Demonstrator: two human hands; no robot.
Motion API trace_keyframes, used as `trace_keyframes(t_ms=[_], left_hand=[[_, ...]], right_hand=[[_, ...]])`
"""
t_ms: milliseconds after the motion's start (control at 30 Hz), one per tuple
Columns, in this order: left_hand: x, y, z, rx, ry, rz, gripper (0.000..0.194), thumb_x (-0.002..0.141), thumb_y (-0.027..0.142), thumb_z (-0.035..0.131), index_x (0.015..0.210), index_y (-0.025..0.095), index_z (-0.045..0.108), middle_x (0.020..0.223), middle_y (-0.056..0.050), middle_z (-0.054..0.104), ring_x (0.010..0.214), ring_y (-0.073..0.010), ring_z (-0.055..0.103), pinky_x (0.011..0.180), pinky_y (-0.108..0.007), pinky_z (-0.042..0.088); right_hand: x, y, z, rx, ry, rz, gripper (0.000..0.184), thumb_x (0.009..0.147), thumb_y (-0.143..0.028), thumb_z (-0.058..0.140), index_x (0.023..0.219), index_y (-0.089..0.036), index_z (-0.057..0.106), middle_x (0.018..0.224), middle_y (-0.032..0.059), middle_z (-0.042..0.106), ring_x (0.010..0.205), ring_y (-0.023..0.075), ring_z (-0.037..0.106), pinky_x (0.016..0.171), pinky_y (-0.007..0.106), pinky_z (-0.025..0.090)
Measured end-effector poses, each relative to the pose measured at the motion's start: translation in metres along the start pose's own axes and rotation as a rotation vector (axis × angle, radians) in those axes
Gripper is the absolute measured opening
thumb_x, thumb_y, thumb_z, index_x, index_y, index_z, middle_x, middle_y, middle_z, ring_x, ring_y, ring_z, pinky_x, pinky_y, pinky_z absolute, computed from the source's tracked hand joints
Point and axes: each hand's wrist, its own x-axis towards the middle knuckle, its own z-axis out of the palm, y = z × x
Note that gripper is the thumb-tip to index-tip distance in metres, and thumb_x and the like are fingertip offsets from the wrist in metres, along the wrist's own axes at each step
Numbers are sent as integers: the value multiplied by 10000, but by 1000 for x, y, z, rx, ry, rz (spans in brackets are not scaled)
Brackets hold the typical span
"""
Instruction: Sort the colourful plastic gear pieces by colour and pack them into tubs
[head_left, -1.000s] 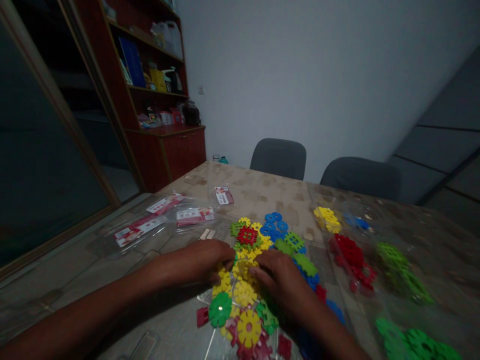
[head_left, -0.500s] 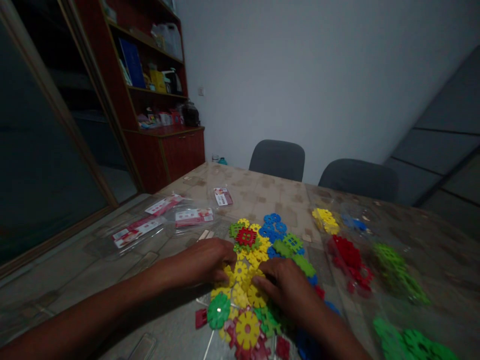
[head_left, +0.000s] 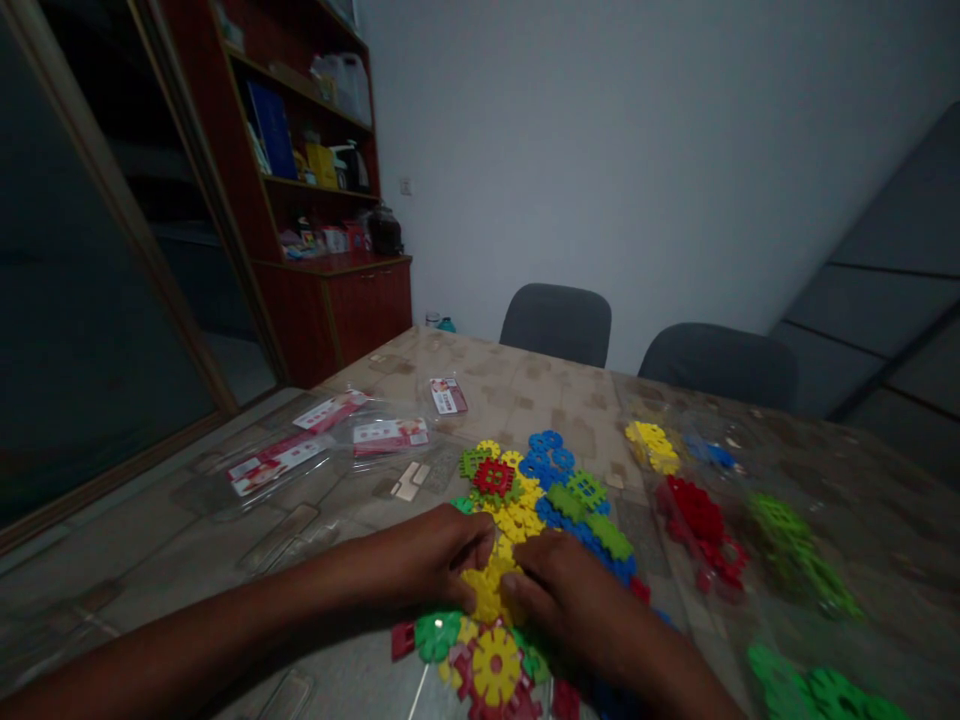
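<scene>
In the middle of the table lies a heap of notched plastic building pieces. My left hand is closed, its thumb and fingers pressed on some yellow flower-shaped pieces in the heap. From the right, my right hand curls over the same yellow cluster, its thumb touching it; my fingers hide part of it. Closer to me lie a green round piece, a single yellow disc and dark red pieces. Behind my hands sit a red square piece and blue pieces.
Clear plastic packs with printed cards lie on the left of the table. To the right are groups of yellow, red, light green and green pieces. Two grey chairs stand behind the table.
My left hand has moved right and a little toward me, and the hands are closer together. The yellow pieces between them are bunched tighter, and a green piece shows behind my left hand.
</scene>
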Motion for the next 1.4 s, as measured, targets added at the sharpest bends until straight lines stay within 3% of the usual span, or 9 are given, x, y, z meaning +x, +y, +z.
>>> trace_keyframes(t_ms=[167,400,600,867,967,1067,1167,1300,1400], left_hand=[[0,-3,7,-12,51,2,313,675,120,702,910,226,525,757,67,513,678,-135,481,526,-219,289],[-1,0,1,-29,88,34,208,734,133,660,882,214,539,747,57,531,659,-125,489,538,-228,315],[4,1,9,-40,153,7,177,701,72,596,727,197,473,650,70,469,600,-105,420,514,-225,256],[-9,23,10,200,209,36,270,797,382,738,793,208,533,752,37,569,672,-150,502,567,-253,285],[-14,32,20,318,145,11,446,645,477,852,882,227,569,873,11,624,740,-192,536,575,-264,271],[-15,32,30,285,30,-61,427,647,417,861,928,237,594,871,13,630,737,-199,556,554,-260,271],[-15,28,32,215,7,-113,281,729,324,807,882,229,592,866,18,622,780,-198,573,579,-255,326],[-12,17,24,199,115,-34,64,857,249,641,857,208,593,900,-9,628,843,-201,576,700,-276,394],[-4,9,16,78,125,39,149,915,211,500,788,192,577,756,9,588,690,-154,541,626,-258,383]], right_hand=[[-5,-6,6,-23,7,34,181,820,-351,717,865,-180,676,905,51,693,824,191,579,717,274,341],[-1,-1,5,-10,117,12,86,867,-211,588,803,-173,629,819,25,655,734,152,542,653,254,310],[-2,-2,1,97,30,49,122,869,-241,605,772,-172,628,742,2,655,649,131,526,563,236,262],[-2,6,-6,-79,112,118,102,892,-250,573,849,-185,638,847,57,700,752,193,602,645,269,315],[-4,7,-18,-135,151,159,139,917,-268,539,820,-192,605,822,58,680,738,195,595,650,275,315],[-4,7,-25,-127,153,165,163,920,-273,530,781,-199,571,766,37,646,692,182,571,620,272,292],[-6,9,-28,-89,167,150,169,911,-268,538,756,-204,543,721,10,604,660,166,542,602,267,271],[-10,7,-32,-10,155,85,206,911,-278,540,721,-205,509,681,-22,549,634,145,488,578,258,254],[-11,3,-33,83,77,30,207,915,-269,538,721,-198,521,681,-30,544,632,134,484,567,249,261]])
